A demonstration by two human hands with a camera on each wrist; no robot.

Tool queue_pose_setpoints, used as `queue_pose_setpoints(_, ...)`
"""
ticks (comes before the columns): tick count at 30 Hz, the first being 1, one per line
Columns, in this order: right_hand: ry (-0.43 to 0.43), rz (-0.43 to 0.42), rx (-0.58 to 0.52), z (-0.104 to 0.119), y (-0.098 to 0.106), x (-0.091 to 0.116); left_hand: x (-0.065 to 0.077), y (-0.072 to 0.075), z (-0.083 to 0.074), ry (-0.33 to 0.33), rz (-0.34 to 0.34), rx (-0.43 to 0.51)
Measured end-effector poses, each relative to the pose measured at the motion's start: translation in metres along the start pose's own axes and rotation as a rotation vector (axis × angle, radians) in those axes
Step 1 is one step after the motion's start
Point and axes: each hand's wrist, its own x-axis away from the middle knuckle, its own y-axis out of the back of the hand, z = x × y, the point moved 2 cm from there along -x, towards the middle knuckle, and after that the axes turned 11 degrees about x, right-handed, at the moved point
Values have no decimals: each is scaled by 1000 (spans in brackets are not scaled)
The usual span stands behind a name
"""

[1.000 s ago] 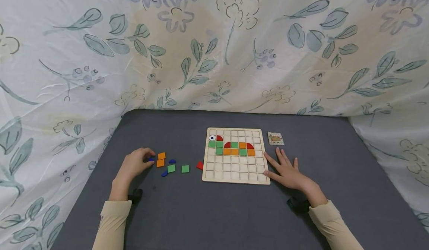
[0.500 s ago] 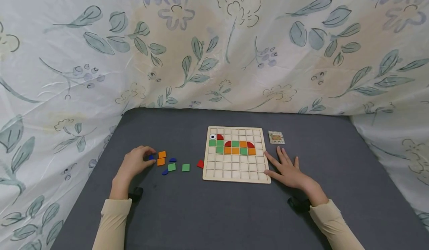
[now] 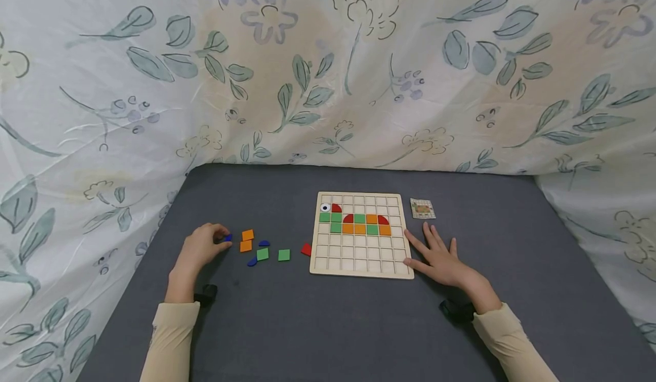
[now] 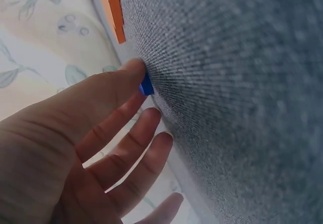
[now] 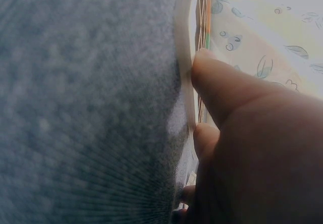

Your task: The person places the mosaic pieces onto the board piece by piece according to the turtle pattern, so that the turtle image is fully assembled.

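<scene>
Between thumb and index finger, my left hand (image 3: 201, 245) pinches a small blue tile (image 3: 228, 238) at the left of the table. In the left wrist view one end of the blue tile (image 4: 147, 85) shows past the thumb; the rest is hidden. My right hand (image 3: 442, 261) lies with fingers spread, thumb and index fingertip touching the right edge of a wooden grid board (image 3: 361, 262). On the board, green, orange and red tiles and a round eye tile (image 3: 325, 208) fill cells in the upper rows.
Right of my left hand lie orange tiles (image 3: 246, 246), green tiles (image 3: 284, 255) and blue tiles (image 3: 263, 243). A red tile (image 3: 306, 249) is at the board's left edge. A small picture card (image 3: 422, 208) sits at the board's upper right. Floral cloth (image 3: 307, 86) hangs behind the table.
My left hand has drawn slightly left, away from the orange tiles, with the blue tile between its fingertips. The right hand stays at the board's edge.
</scene>
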Motion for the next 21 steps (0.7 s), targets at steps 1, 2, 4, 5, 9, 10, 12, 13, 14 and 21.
queue_pose_setpoints(1,0,0,1,0,0,0,0,0,0,1,4,7)
queue_pose_setpoints(2,1,1,0,0,0,0,0,0,0,0,8,12)
queue_pose_setpoints(4,2,1,-2,0,0,0,0,1,0,2,18,26)
queue_pose_setpoints(5,2,1,-3,0,0,0,0,1,-1,4,25,38)
queue_pose_setpoints(9,2,2,-4,-1,1,0,0,2,-1,7,46,86)
queue_pose_setpoints(10,2,2,-3,-1,0,0,0,2,-1,11,50,98)
queue_pose_setpoints(12,0,3,-3,-1,0,0,0,2,0,15,55,110)
queue_pose_setpoints(13,0,3,-3,-1,0,0,0,3,1,20,54,112)
queue_pose_setpoints(14,0,3,-4,-1,0,0,0,3,1,26,52,110)
queue_pose_setpoints(21,0,-1,-1,-1,0,0,-1,3,4,52,47,120)
